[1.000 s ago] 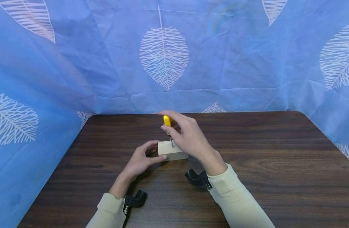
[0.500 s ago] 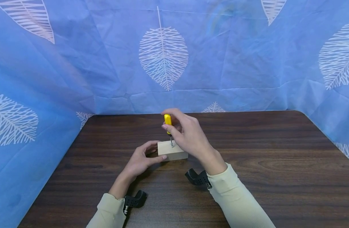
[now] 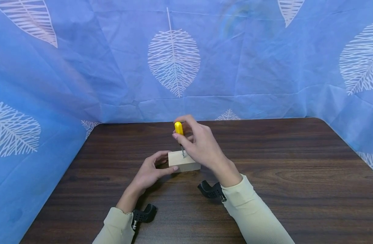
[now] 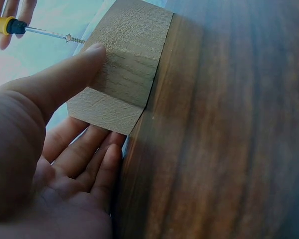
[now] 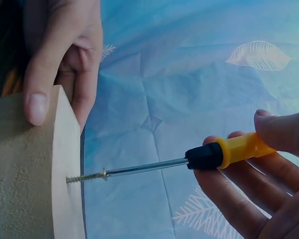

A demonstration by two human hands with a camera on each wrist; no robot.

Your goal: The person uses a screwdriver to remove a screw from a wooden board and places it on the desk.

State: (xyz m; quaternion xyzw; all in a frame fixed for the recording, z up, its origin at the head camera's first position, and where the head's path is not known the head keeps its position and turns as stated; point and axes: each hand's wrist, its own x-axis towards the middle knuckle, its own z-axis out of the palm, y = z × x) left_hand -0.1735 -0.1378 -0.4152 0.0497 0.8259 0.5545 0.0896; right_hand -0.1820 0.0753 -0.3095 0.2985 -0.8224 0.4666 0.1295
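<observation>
A pale wooden block (image 3: 184,166) lies on the table, and my left hand (image 3: 148,172) grips its left end, thumb on the near face and fingers behind. Out of the block's top stands a screw (image 5: 84,177), part of its thread showing above the wood. The screwdriver (image 5: 234,149), with a yellow and black handle and a steel shaft, meets the screw head with its tip. My right hand (image 3: 201,144) holds that handle between thumb and fingers, above the block. In the left wrist view, the screw (image 4: 75,40) and shaft are partly behind my left thumb's side.
The dark wood-grain table (image 3: 296,176) spreads around the block. A blue cloth (image 3: 250,61) with white leaf prints hangs behind and at both sides. Black wrist mounts (image 3: 145,213) sit under both cream sleeves (image 3: 256,210).
My right fingers have shifted slightly around the screwdriver handle, which has turned and tilted a little. The left hand and the block stay in place.
</observation>
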